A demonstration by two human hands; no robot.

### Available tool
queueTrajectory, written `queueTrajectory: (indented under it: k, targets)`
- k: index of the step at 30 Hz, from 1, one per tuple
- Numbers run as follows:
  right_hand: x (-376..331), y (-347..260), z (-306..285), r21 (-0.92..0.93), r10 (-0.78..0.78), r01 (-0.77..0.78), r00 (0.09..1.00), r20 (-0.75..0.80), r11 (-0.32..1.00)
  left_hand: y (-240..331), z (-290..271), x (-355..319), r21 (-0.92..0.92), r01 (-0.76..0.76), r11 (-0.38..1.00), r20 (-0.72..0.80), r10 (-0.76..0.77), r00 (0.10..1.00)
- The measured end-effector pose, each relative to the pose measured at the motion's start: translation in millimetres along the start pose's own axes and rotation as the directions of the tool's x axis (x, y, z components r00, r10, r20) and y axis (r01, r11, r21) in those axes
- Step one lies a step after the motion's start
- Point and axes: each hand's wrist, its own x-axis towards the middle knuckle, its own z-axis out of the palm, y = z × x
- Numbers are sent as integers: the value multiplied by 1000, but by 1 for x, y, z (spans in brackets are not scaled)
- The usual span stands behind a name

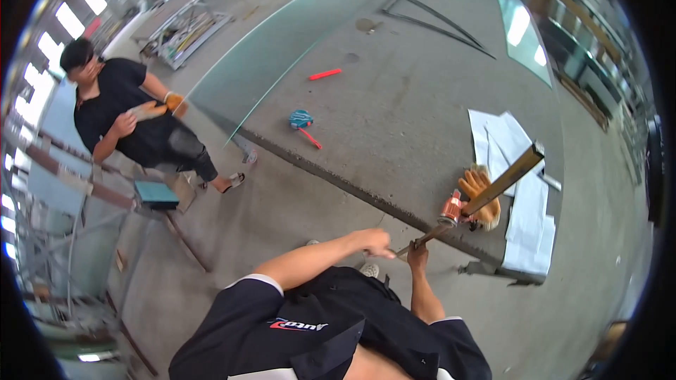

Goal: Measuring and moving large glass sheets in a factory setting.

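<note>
My left hand [374,241] is closed in front of the table's near edge, by the end of a thin brown strip [432,233]. What its fingers grip, if anything, is too small to make out. My right hand [417,255] is closed around the strip, which slants up toward the table edge. Beyond it a long yellow-brown bar [508,179] with a dark end reaches over the table corner; I cannot tell whether strip and bar are one piece. Beside the bar are a red-orange bottle-like tool [451,208] and an orange-palmed work glove [477,184].
White paper sheets [527,229] cover the table's right corner. On the grey table [394,119] lie a blue tape measure [300,119], a red marker [325,74], a dark triangular frame [440,21] and a large glass sheet [282,42]. At left stands a co-worker [127,112] holding gloves.
</note>
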Motion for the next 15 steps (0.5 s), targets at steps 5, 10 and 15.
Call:
queueTrajectory:
  k: [5,10,15]
  targets:
    - [11,16,-9,-16,8,-6,994,112,1000,-131,97,-73,-221,298,929,-287,-354,890]
    - [9,35,13,-69,-4,21,972,234,997,-212,228,-188,-711,591,381,-220,-919,327]
    - [13,73,29,-121,-46,67,984,172,990,-187,277,-234,-810,566,151,59,-940,336]
